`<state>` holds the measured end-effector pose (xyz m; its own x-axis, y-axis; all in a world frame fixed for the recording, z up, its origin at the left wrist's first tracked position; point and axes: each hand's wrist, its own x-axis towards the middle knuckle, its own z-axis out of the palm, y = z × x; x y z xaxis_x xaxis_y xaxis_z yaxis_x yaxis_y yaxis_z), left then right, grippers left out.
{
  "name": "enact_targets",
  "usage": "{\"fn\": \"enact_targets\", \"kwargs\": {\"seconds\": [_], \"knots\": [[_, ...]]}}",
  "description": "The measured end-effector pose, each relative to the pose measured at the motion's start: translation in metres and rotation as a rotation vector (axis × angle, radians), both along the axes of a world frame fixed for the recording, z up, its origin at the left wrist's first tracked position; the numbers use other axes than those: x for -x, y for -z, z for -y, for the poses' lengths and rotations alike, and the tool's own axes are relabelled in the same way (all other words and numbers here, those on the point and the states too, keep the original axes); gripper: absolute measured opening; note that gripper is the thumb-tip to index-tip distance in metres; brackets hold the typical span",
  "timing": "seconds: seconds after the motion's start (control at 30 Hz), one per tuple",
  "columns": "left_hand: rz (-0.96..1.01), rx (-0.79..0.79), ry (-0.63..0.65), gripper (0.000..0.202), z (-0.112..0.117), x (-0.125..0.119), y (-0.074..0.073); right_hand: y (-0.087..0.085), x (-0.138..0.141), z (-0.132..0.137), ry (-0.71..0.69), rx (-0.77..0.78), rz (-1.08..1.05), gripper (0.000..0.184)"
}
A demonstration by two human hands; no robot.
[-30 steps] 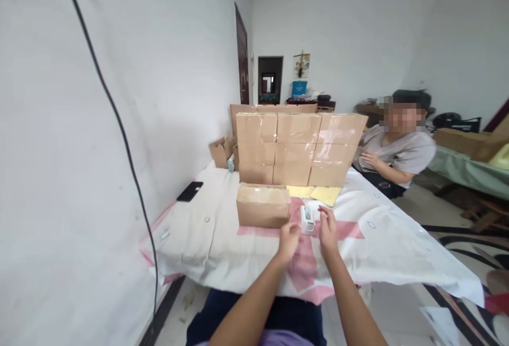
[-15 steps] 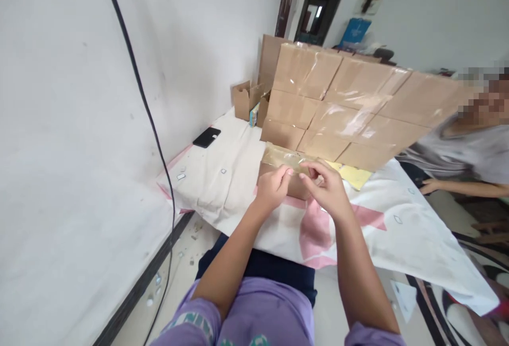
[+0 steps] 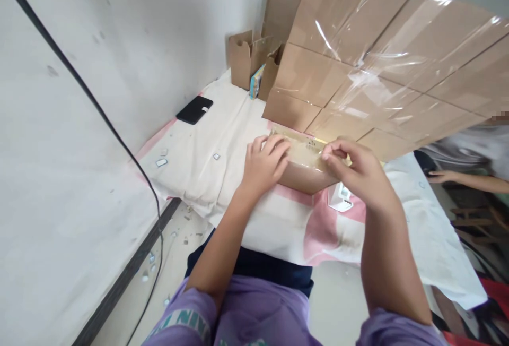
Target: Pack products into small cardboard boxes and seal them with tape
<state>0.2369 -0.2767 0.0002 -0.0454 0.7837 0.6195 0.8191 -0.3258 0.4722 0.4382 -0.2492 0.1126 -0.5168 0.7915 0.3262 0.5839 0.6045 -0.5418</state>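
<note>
A small brown cardboard box (image 3: 304,168), its top covered in clear tape, lies on the cloth-covered table (image 3: 222,176) just in front of me. My left hand (image 3: 264,163) rests flat on the box's left end, fingers stretched out. My right hand (image 3: 358,173) is closed in a pinch at the box's right top edge; what it pinches is too small to make out. A small white device (image 3: 340,197) lies on the cloth beside the box, under my right hand.
A tall stack of taped cardboard boxes (image 3: 369,59) stands right behind the small box. An open box (image 3: 248,59) and a black phone (image 3: 194,109) sit near the wall on the left. Another person's hand (image 3: 439,176) reaches in at the right. A black cable (image 3: 99,112) hangs down the wall.
My view has dropped and moved closer to the table. Both hands went forward from the white device onto the small box; the left hand now lies flat on it.
</note>
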Motion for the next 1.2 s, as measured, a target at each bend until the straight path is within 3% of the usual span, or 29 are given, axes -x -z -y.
{"fn": "enact_targets", "kwargs": {"seconds": [0.13, 0.27, 0.47, 0.8, 1.2], "knots": [[-0.089, 0.071, 0.064, 0.040, -0.002, 0.003, 0.010, -0.003, 0.002, -0.047, -0.056, 0.222, 0.135, 0.021], [-0.076, 0.082, 0.061, 0.046, 0.000, 0.003, 0.018, 0.016, 0.014, -0.084, -0.135, 0.441, 0.296, 0.024], [-0.054, 0.065, 0.050, 0.045, -0.001, 0.000, 0.020, 0.039, 0.020, -0.093, -0.060, 0.311, 0.364, 0.013], [-0.013, 0.043, 0.044, 0.045, -0.003, -0.005, 0.024, 0.040, 0.020, -0.087, -0.021, 0.317, 0.301, 0.015], [0.011, 0.041, 0.041, 0.045, -0.004, -0.008, 0.024, 0.050, 0.016, -0.094, -0.041, 0.214, 0.311, 0.012]]}}
